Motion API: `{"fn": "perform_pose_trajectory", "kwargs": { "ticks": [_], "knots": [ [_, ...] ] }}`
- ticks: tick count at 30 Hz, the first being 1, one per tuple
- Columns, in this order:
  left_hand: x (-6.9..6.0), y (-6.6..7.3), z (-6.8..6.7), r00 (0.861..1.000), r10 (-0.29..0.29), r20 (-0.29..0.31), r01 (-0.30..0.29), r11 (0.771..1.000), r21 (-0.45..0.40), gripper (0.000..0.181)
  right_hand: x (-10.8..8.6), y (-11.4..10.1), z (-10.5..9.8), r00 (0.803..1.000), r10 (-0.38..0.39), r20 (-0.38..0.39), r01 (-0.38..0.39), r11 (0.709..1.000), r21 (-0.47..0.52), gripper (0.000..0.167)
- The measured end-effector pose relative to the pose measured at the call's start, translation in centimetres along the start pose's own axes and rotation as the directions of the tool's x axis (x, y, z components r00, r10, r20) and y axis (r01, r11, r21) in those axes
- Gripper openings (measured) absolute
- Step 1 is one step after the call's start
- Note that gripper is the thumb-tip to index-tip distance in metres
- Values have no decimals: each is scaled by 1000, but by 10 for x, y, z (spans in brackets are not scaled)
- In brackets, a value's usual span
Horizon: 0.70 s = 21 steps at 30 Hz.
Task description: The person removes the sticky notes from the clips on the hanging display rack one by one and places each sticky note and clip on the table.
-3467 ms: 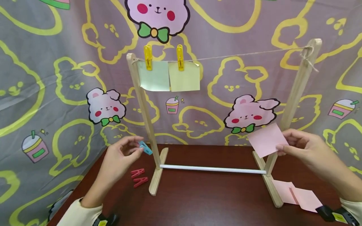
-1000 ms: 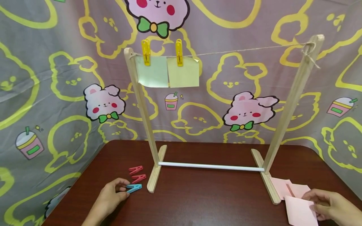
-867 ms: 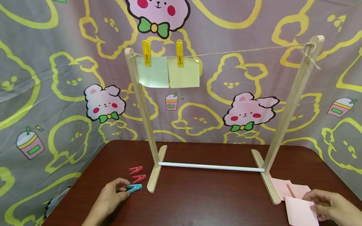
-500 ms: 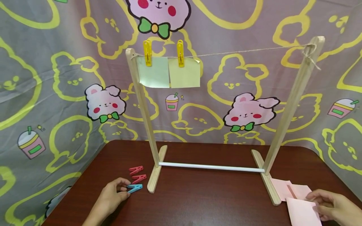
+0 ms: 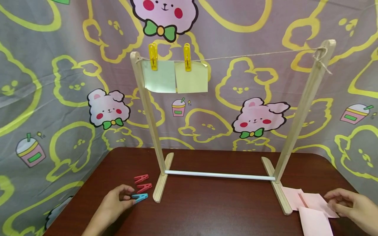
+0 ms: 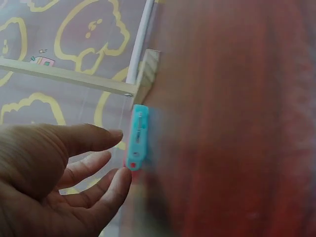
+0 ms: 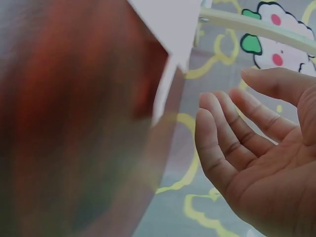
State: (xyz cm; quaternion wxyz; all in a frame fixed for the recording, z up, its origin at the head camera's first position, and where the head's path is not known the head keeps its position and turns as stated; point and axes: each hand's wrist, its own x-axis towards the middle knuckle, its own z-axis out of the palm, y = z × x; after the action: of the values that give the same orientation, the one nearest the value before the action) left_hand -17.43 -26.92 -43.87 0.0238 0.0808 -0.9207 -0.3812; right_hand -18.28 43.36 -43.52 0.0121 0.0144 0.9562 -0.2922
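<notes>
Front pink note (image 5: 316, 221), pinched moments ago, now released on bench (image 5: 218, 203) against other pink notes (image 5: 319, 201); grip of right hand (image 5: 352, 208) spread. Blue clip (image 5: 140, 197) laid near red clips (image 5: 144, 187), grip of left hand (image 5: 112, 205) spread. Both seemingly put down, unhung.

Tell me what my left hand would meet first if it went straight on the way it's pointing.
Most likely the blue clothespin, lying just ahead of your left hand; whether the two touch is hard to tell.
</notes>
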Motion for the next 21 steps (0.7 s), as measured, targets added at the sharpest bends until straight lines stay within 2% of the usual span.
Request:
{"fn": "perform_pose_trajectory", "kwargs": {
  "ticks": [5,8,11,15,18,21],
  "knots": [
    [0,10,-11,1000,27,-10,-27,999,37,34,2,-18,-6,989,-73,-125,77,997,24,16],
    [-1,18,-16,999,49,-17,-48,998,37,32,3,-28,-7,967,-163,-194,185,977,103,7],
    [-3,26,-20,997,75,-16,-75,997,20,32,3,-41,-10,934,-270,-235,306,943,133,14],
    [-6,33,-20,994,108,-19,-108,994,1,32,6,-72,-17,912,-344,-226,370,925,89,16],
    [-9,39,-20,991,134,-32,-134,991,-6,30,8,-99,-21,905,-376,-198,401,910,103,18],
    [-11,47,-21,987,156,-40,-157,988,-17,26,13,-128,-23,878,-439,-189,467,874,139,21]
  ]
}}
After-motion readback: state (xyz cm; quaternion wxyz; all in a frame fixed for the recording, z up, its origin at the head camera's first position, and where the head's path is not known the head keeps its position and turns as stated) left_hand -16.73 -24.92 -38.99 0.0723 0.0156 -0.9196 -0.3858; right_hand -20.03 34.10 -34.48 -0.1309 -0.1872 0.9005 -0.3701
